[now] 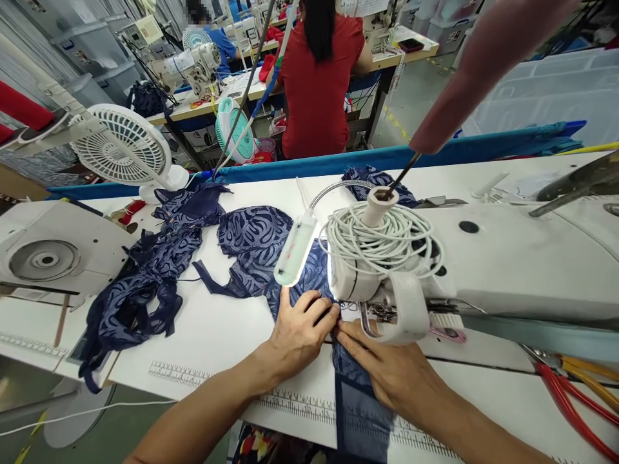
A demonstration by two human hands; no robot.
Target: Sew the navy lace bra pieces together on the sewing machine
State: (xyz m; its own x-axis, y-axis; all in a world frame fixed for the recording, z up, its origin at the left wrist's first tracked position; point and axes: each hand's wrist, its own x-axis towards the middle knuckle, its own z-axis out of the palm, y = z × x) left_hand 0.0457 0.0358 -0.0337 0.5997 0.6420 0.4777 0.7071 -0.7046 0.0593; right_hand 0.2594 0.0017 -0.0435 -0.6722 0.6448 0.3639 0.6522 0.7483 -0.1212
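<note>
Pressing the dark blue patterned cloth point(355, 367) flat beside the machine point(522, 258), the left hand point(294, 332) has its fingers slightly apart, their tips down on the fabric. The right hand point(396, 370) reaches in from the other side, fingers close together at the cloth's edge; whether they pinch it cannot be told. The cloth lies on the table point(213, 341) between and under the hands, one stretch running up past the lamp point(296, 251), a plainer end hanging over the near edge.

The work looks partway along: patterned and plain parts seem already joined, while the stretch by the presser area is still in hand. How much stitching is done or left cannot be seen. Similar pieces point(169, 251) lie heaped to the left, their state unclear.
</note>
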